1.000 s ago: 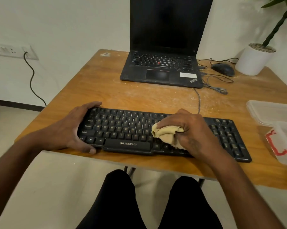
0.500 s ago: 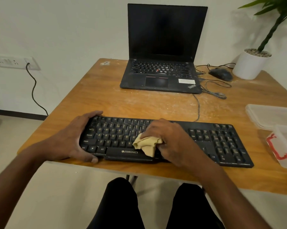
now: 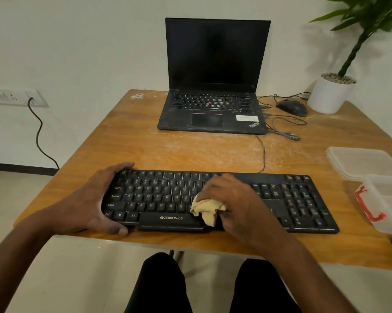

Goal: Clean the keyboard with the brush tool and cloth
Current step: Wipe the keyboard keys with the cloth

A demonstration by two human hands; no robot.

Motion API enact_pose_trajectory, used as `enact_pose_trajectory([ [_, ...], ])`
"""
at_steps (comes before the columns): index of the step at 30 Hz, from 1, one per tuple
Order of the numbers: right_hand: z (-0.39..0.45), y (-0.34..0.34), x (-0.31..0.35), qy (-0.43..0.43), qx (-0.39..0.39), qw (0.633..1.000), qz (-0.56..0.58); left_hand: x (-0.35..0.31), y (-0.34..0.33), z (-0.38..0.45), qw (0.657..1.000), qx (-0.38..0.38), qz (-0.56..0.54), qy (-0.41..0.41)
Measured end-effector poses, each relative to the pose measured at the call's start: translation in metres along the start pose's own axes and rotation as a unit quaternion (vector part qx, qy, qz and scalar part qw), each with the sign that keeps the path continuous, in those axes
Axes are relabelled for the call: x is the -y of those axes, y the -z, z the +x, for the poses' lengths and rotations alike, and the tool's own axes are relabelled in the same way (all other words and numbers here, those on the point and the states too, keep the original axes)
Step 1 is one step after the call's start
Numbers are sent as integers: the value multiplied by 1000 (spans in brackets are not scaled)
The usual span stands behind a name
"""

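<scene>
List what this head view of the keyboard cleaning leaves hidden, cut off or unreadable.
- Keys under the right hand and cloth: covered.
- Left end of the keyboard: wrapped by the left hand.
- Brush tool: not in view.
- Plastic container: cut by right edge.
- Laptop sticker text: too small.

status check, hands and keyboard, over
Left hand grips keyboard left end. Right hand holds cloth, pressed on keys by spacebar. Nothing in the way.

The person is wearing black trousers (image 3: 158,288) on both legs; both forearms are showing bare. No sleeves, rings or watch are showing on the left hand (image 3: 89,202) or right hand (image 3: 233,199).
</scene>
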State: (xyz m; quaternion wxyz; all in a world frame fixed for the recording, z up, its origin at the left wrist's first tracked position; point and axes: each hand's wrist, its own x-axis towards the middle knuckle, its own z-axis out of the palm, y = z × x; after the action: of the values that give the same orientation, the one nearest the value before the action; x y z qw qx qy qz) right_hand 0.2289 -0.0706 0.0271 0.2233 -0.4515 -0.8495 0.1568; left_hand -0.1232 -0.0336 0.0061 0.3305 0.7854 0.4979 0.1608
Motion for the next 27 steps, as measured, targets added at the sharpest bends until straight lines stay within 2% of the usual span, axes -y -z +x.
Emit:
enact_pose_trajectory([
  [2,-8,7,-6,-11,-1,1000,11,0,0,-1,1000,1,-1,2],
  [9,-40,37,-35,-57,-75,995,-19,-1,1,1,1000,4,4,1],
  [16,-15,0,-13,-2,-47,999,9,-3,0,0,1000,4,5,1],
  [20,-25,8,-21,0,-21,1000,17,-2,1,-1,1000,2,1,2],
  [25,-50,29,-41,-18,-91,996,8,2,0,1,1000,-2,-2,-2],
  [27,-47,23,-36,-25,-92,995,-3,2,0,1,1000,-1,-1,0],
])
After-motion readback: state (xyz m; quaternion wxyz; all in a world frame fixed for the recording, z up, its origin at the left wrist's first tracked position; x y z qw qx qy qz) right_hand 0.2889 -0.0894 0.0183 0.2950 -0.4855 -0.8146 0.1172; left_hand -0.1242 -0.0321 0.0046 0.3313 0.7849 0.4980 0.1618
